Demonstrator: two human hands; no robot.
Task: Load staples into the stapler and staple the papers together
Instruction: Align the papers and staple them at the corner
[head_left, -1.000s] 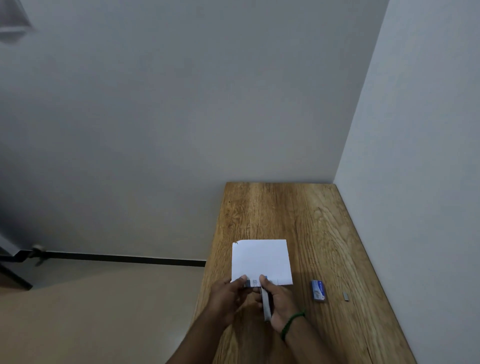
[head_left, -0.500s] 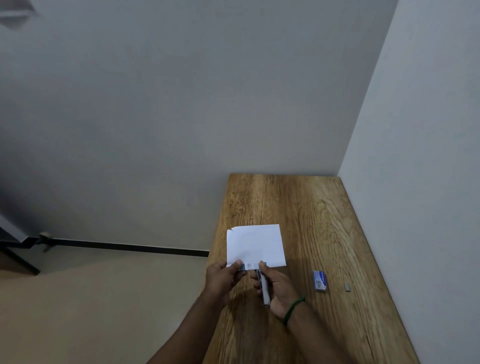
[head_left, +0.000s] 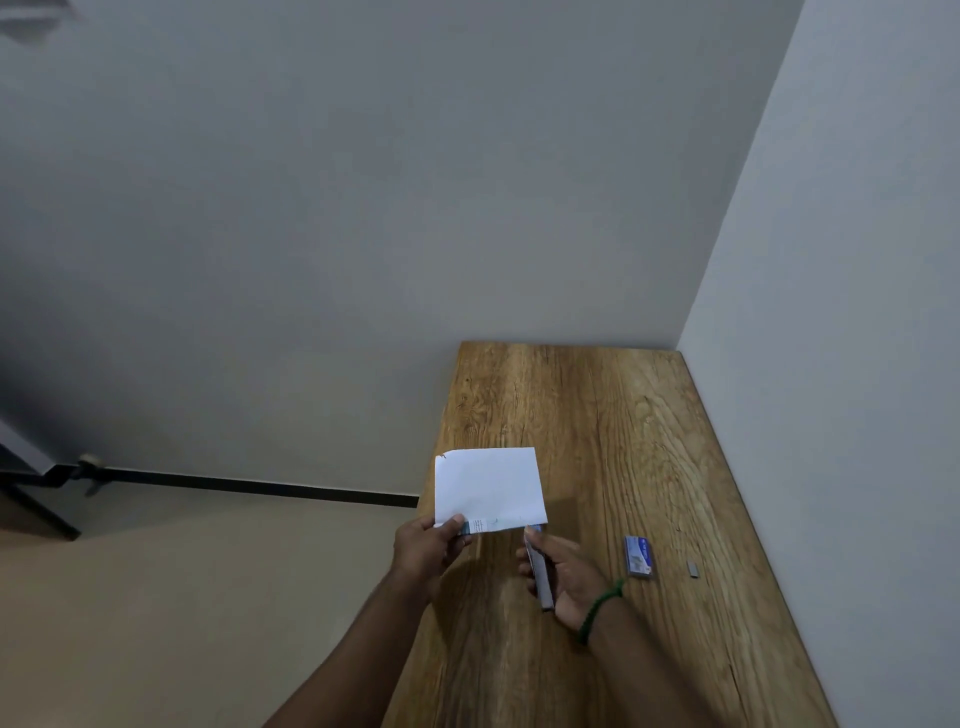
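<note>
Just beside the papers (head_left: 488, 486) — stapler (head_left: 540, 571) lies in right grip (head_left: 566, 577).

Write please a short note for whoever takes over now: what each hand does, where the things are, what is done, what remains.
Left hand pinches the papers at their near left corner.
Right hand grips the stapler, nose by the papers' near right corner.
Staple box and a loose staple strip lie on the table, to the right.
Done: neither loading nor a staple in the papers can be confirmed.
Left: probably staple the papers.
</note>
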